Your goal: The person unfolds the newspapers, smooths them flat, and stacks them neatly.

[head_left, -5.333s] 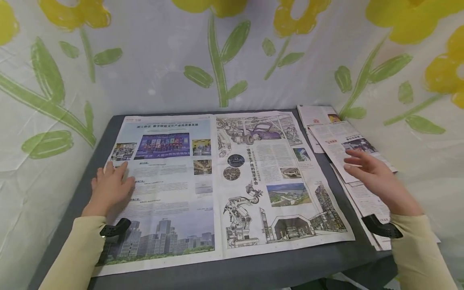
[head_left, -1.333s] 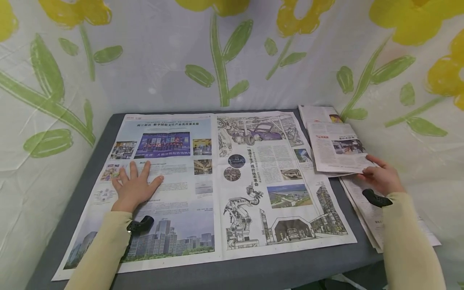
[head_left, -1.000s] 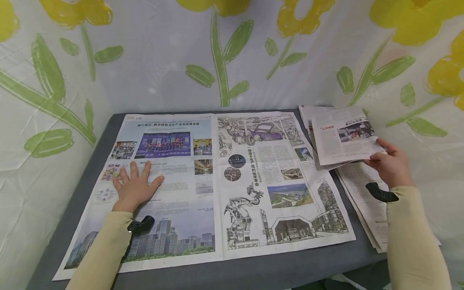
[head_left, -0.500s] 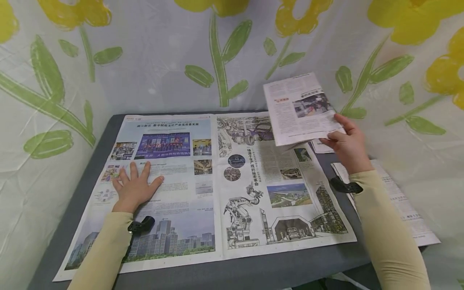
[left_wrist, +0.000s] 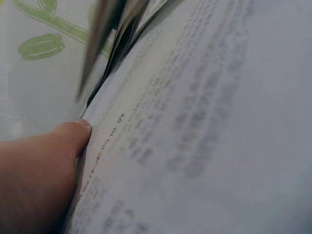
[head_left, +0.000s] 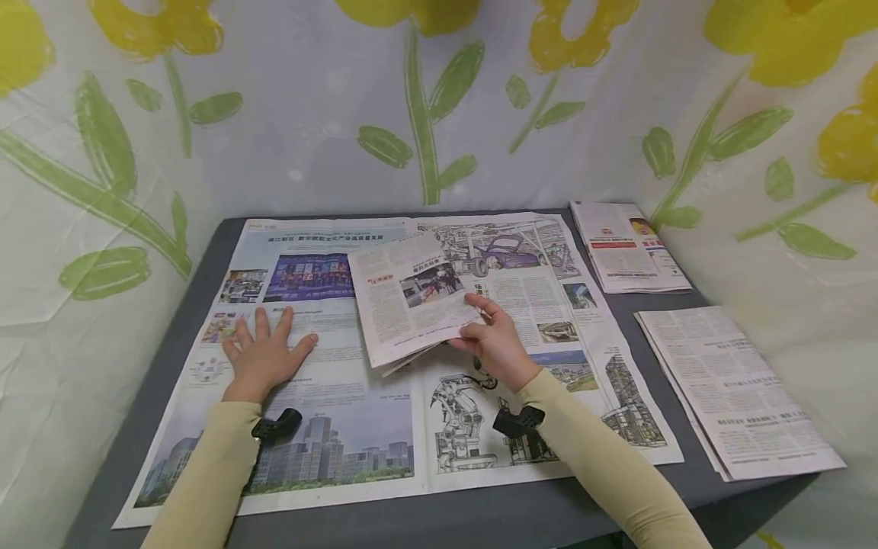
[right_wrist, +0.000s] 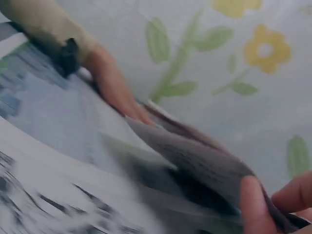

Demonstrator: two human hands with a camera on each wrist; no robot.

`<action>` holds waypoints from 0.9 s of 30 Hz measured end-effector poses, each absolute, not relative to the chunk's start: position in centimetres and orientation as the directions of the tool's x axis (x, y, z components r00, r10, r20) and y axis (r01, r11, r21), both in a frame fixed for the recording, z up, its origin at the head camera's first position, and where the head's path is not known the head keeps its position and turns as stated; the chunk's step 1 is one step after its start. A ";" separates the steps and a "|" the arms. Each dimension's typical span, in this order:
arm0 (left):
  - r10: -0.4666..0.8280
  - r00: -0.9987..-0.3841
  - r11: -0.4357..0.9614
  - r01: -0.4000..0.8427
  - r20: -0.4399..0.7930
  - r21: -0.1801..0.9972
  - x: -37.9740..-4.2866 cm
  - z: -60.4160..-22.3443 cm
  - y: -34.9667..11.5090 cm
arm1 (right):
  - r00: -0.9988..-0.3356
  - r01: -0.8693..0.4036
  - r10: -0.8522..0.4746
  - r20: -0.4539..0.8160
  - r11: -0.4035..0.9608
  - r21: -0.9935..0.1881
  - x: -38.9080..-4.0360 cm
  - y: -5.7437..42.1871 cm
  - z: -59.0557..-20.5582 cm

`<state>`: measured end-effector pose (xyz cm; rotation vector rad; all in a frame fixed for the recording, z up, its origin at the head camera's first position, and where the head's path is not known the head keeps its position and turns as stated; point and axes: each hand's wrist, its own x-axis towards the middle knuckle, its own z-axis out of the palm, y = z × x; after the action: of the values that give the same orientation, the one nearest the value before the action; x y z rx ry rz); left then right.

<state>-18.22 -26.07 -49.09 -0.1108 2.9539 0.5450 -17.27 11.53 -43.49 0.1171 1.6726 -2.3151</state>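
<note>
A large newspaper spread (head_left: 322, 366) lies unfolded on the dark table. My left hand (head_left: 264, 358) rests on its left page with the fingers spread; the left wrist view shows the thumb (left_wrist: 73, 136) against the printed sheet. Over the middle of the spread, my right hand (head_left: 497, 343) pinches a folded newspaper (head_left: 411, 305) by its lower right edge. In the right wrist view that folded newspaper (right_wrist: 195, 151) is seen edge-on, its layers slightly apart, between thumb and fingers. It hides part of both pages.
Two piles of folded newspapers lie at the right: a smaller one (head_left: 627, 255) at the back and a larger one (head_left: 741, 393) nearer, overhanging the table's right edge. A flower-printed curtain (head_left: 295, 114) surrounds the grey table (head_left: 480, 511) at the back and sides.
My right hand took the folded newspaper off the right-hand pile and carried it left, over the middle of the spread. My left hand shifted slightly right earlier and has since stayed in place.
</note>
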 end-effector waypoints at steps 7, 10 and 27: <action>-0.052 -0.989 0.931 -0.098 -0.139 0.351 -18.2 -49.0 -25.7 | -0.909 0.380 -0.253 -0.330 -0.181 -0.907 -15.5 9.7 -45.6; -0.053 -0.991 0.931 -0.095 -0.126 0.352 -18.2 -48.7 -25.7 | -0.882 0.401 -0.317 -0.349 -0.115 -0.909 -15.0 9.9 -45.8; -0.050 -0.990 0.928 -0.095 -0.133 0.359 -18.2 -49.0 -26.0 | -0.859 0.265 -0.395 -0.327 0.204 -0.943 -14.6 12.7 -45.4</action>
<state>-18.16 -25.97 -48.96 -0.1122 2.9649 0.5617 -14.57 12.74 -45.37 -0.1209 1.9759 -1.7028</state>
